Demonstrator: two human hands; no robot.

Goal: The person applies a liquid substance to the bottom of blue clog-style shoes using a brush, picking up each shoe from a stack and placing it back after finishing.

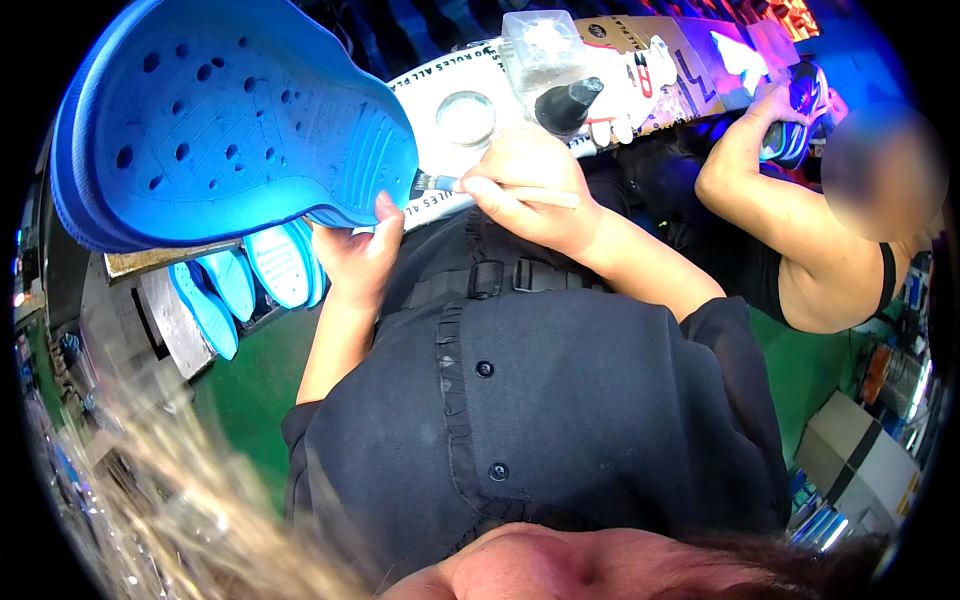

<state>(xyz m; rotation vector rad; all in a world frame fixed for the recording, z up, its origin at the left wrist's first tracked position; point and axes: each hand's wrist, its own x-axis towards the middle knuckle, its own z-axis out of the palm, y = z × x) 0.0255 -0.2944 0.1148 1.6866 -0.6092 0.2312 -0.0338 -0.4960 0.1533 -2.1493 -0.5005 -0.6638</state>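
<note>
A large blue shoe sole (250, 120), pierced with small round holes and ridged at one end, fills the upper left. My left hand (358, 245) grips its near right end, with the thumb on the edge and the other fingers hidden beneath. In my right hand (535, 190) is a flat paintbrush (447, 183) with a pale wooden handle. Its bristles point left, right at the sole's rim; whether they touch I cannot tell. Just beyond the right hand, a round shallow dish (465, 117) of whitish stuff sits on the white printed table cover (425, 95).
A dark cone-tipped bottle (568, 105) and a clear plastic box (542, 48) stand behind the dish. More light-blue soles (278, 268) lie at lower left beside a metal plate (180, 320). On the right, a co-worker's hand (775, 105) holds a shoe (800, 110). Cartons (855, 455) sit at lower right.
</note>
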